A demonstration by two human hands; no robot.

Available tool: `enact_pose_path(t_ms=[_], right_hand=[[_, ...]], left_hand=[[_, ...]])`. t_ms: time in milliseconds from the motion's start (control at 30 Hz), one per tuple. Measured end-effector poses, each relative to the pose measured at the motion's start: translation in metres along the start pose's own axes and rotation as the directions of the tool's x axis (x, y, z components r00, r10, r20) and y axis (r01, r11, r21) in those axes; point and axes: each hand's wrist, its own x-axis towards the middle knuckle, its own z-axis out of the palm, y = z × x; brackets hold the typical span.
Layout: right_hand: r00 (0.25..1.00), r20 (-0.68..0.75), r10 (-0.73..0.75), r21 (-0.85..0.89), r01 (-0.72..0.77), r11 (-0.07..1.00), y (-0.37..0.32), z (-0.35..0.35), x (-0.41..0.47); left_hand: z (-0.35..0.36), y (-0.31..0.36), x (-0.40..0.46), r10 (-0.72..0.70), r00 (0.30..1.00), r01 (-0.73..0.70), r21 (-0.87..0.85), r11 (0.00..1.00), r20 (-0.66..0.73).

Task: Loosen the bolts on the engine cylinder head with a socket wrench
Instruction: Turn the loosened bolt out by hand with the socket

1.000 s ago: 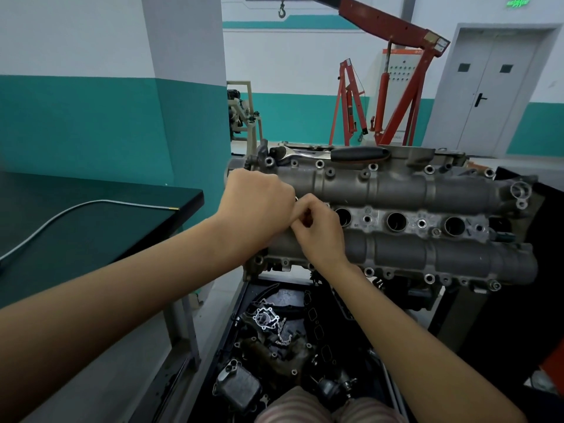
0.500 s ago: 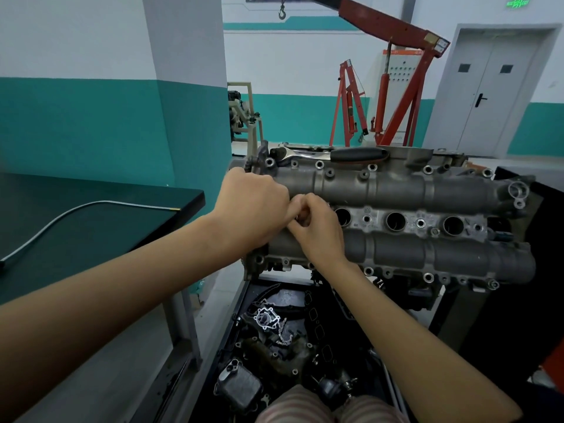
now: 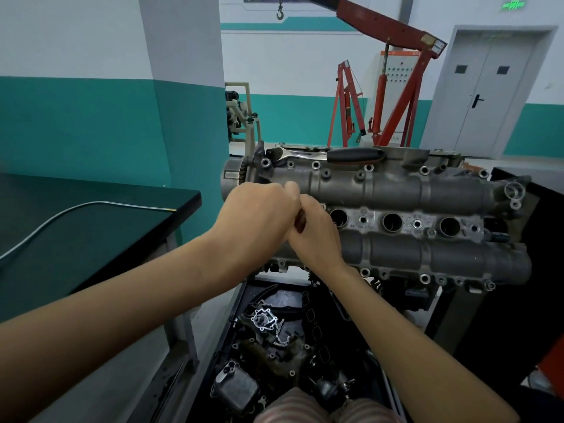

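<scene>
At the left end of the cylinder head [image 3: 396, 190], both hands meet, left hand [image 3: 256, 215] and right hand [image 3: 317, 236] curled around something small and dark, unidentifiable, probably working a bolt by hand. Along the head's far edge lies the socket wrench [image 3: 329, 154], untouched.

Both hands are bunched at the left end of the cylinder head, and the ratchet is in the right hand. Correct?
Not quite. In the head view the ratchet lies on the cylinder head's far edge, unheld. Left hand and right hand are bunched at the left end.
</scene>
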Motion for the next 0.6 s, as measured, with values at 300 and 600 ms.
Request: enact_pose_path(t_ms=[300,600], right_hand=[[0.999,0.029,0.041,0.005,-0.041,0.999,0.002,0.001,-0.001],[0.995,0.016,0.102,0.037,-0.103,0.994,0.001,0.001,0.000]], left_hand=[[0.003,-0.005,-0.007,0.000,1.000,0.000,-0.161,0.987,-0.003],[0.009,-0.001,-0.002,-0.077,0.997,0.080,-0.240,0.968,0.022]])
